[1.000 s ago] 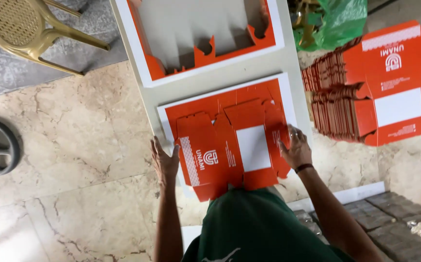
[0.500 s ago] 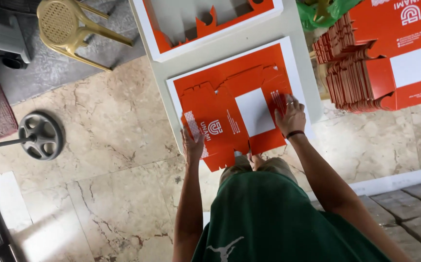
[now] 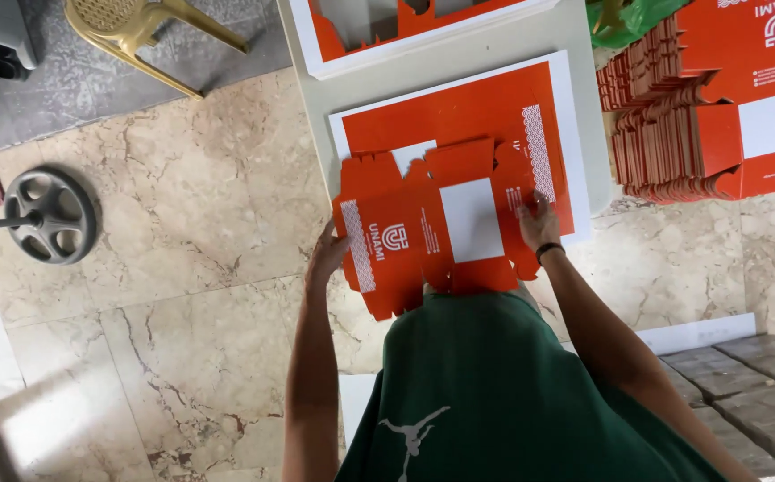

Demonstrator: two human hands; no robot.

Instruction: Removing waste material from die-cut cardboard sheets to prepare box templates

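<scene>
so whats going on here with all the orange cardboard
A person in a green shirt stands at a pale table, handling a flat orange die-cut box blank. The left hand grips its left edge; the right hand presses on its right side. It lies on a larger orange printed sheet. A stack of flat orange blanks sits to the right, a yellow chair at upper left.

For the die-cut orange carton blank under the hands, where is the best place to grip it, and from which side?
Probably by its two outer side flaps, coming in from left and right. The orange carton blank lies flat and wide on the printed sheet, its near edge overhanging the table. The left hand is at the left flap, and the right hand rests on the right one.
</scene>
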